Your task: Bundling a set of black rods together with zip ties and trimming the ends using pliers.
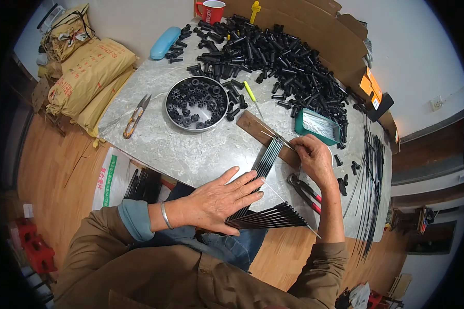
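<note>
Under my left hand [219, 201], which lies flat with fingers spread, is a set of thin black rods [267, 160]. The rods run side by side up to a dark wooden board [253, 125], and more of them fan out below my palm. A thin pale wire or stick shows beside my fingertips. At the rods' far tips, on the board, my right hand [315, 158] is closed in a pinch; what its fingertips hold is hidden. Red-handled pliers [305, 193] lie on the table below my right wrist.
A round metal bowl [168, 110] holds small black ringed parts. Behind it spreads a heap of black bolt-like parts [278, 56]. Scissors [137, 116] lie left, a yellow-handled awl [249, 91] in the middle. A green box [298, 125] and loose black rods [371, 180] are at right.
</note>
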`<state>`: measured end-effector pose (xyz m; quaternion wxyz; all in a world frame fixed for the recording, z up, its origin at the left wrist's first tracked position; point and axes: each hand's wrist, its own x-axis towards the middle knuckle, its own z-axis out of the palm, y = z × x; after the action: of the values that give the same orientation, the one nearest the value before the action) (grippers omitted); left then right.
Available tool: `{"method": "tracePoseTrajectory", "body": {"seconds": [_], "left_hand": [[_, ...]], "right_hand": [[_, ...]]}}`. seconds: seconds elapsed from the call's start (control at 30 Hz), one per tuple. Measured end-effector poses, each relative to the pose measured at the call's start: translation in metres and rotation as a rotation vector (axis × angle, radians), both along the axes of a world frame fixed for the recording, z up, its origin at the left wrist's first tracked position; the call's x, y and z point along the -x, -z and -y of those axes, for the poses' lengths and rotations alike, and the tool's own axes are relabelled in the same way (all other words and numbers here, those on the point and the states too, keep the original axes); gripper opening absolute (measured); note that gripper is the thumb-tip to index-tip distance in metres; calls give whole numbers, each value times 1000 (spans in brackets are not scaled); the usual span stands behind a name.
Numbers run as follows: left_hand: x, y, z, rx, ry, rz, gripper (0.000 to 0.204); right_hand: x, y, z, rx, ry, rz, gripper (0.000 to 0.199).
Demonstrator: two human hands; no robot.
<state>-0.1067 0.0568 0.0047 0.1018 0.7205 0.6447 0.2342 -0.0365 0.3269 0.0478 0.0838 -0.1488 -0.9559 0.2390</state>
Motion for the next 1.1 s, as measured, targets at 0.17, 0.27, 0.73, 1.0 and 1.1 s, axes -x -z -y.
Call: {"method": "tracePoseTrajectory", "body": {"seconds": [0.17,0.27,0.73,1.0,1.1], "left_hand": [[0,0,0,9,4,-9,92],[1,-1,0,9,7,-10,91],[1,1,1,-12,0,-2,92],[1,2,1,-22,3,17,91],[1,0,0,-6,2,3,91]], "right_hand": [[3,-2,0,-49,2,32,14],[8,-8,3,47,28,76,15],[19,1,4,-110,-88,-14,11],[24,24,1,302,30,-126,15],[24,24,3,359,28,-182,22]]}}
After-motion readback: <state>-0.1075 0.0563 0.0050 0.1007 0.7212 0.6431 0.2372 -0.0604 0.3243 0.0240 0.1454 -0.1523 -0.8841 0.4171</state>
